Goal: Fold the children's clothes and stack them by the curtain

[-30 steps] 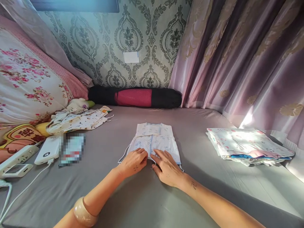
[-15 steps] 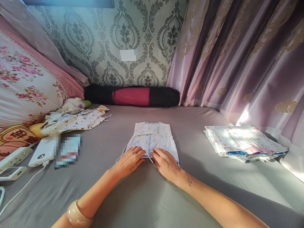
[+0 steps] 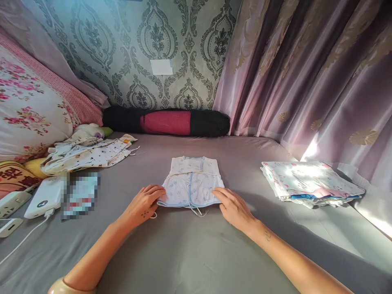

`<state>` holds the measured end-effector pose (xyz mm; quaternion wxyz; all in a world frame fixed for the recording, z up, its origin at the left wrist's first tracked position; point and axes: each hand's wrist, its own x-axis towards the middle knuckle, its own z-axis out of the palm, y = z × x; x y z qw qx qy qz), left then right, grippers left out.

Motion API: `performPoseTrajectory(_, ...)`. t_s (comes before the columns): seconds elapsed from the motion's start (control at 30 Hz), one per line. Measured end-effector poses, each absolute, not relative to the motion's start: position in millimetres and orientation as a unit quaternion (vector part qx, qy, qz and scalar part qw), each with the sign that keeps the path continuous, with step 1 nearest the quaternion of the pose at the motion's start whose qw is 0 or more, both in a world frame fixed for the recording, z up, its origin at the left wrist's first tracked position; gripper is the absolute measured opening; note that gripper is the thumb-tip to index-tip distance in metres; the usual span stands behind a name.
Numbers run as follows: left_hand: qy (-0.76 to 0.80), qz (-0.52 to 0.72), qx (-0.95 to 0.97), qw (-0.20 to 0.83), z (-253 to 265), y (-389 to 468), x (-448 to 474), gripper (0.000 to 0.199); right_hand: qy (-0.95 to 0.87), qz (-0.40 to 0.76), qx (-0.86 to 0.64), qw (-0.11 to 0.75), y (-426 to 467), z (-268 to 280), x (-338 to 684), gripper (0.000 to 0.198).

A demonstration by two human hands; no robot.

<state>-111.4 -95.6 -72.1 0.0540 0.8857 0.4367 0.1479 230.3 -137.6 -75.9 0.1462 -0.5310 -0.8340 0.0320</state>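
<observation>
Here are both hands, one at each near corner of a small white garment, and the fingers are drawn in narrow on each side. The left hand holds the left end of the hem, fingertips over the cloth. Across from it, the right hand has the right end, fingers bent over the top, thumb low by the edge.

And look at that garment: it lies on the grey sheet, straight ahead between the hands. Pale blue print all over, blue trim along the near hem and down the middle, the far part doubled over in a band across the top. White ties trail from the hem's middle onto the sheet; a pale loop pokes out beside the left hand. Well off to the right sits a stack of folded cloth.
</observation>
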Motion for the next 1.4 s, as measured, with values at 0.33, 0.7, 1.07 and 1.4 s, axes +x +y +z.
performPoseTrajectory(0.33,0.458,0.238,0.836,0.187,-74,-80,-110,0.029,-0.769,0.137,-0.565,0.265,-119,-72,244,0.027)
performPoseTrajectory(0.7,0.495,0.358,0.725,0.317,-67,-67,-85,0.024,-0.612,0.403,-0.525,0.434,-90,-85,238,0.035)
performPoseTrajectory(1.07,0.468,0.447,0.724,0.238,-84,-33,-74,0.026,-0.702,0.232,-0.490,0.462,-73,-75,231,0.029)
performPoseTrajectory(1.4,0.531,0.440,0.694,0.207,-97,-2,-62,0.026,-0.717,0.179,-0.500,0.451,-50,-91,231,0.028)
